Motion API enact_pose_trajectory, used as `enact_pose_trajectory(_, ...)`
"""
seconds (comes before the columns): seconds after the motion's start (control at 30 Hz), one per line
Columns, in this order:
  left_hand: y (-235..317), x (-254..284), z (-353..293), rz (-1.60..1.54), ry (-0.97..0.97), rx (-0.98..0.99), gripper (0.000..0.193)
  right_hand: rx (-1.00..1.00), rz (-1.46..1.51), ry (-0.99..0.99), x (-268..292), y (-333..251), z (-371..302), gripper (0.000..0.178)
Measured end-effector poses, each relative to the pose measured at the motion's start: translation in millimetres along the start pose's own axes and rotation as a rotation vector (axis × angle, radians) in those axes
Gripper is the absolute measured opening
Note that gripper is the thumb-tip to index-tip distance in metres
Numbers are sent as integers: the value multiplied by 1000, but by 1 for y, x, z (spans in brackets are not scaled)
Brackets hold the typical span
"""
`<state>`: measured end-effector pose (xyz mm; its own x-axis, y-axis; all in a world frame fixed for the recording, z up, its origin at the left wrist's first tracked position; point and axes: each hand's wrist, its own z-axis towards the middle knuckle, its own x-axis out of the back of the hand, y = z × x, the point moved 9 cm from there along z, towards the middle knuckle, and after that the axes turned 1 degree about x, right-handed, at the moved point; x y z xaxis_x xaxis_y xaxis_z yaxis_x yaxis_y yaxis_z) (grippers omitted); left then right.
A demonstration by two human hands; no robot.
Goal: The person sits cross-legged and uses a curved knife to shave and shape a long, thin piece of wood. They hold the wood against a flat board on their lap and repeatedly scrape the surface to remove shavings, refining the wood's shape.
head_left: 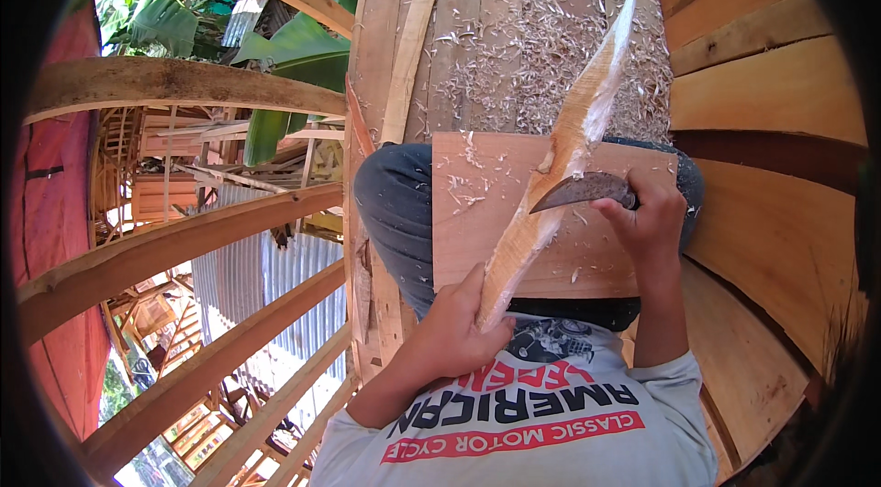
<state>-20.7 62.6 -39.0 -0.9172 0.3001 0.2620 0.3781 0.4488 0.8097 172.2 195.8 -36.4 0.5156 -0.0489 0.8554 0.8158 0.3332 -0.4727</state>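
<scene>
The near end of the wooden piece (pixel 574 115) is gripped in the left hand (pixel 463 326), whose fingers are closed around it just beside the near left corner of the lap board (pixel 459 257). Firm, steady pressure should be maintained here, so that rotation under the cut is prevented.

The piece is laid diagonally across the board; its tapered, pale tip is carried past the far edge, toward the right.

Over the middle of the board, a dark curved blade (pixel 578 190) is set across the piece. Its rear end is clasped in the right hand (pixel 653 216), with the thumb extended along it; any handle is hidden by the fingers. Which edge is sharpened cannot be told. A shallow angle and short, even strokes are advised; the left fingers should be kept out of the blade's path.

A raised chip (pixel 547 162) is seen just beyond the blade and should be pared away thinly. Loose curls (pixel 468 152) lie near the board's far left corner. Beyond the far edge, the plank floor (pixel 459 28) is strewn with shavings (pixel 569 19).
</scene>
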Motion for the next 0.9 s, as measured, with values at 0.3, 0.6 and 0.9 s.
enact_pose_trajectory(0.3,-3,24,2,255,175,59,48,-102,211,-296,-18,-26,-19,61)
enact_pose_trajectory(0.6,-8,17,-2,297,172,108,48,-83,100,-298,-31,-14,-19,66)
enact_pose_trajectory(0.9,-16,10,-7,271,191,127,44,-172,51,-244,-28,11,4,61)
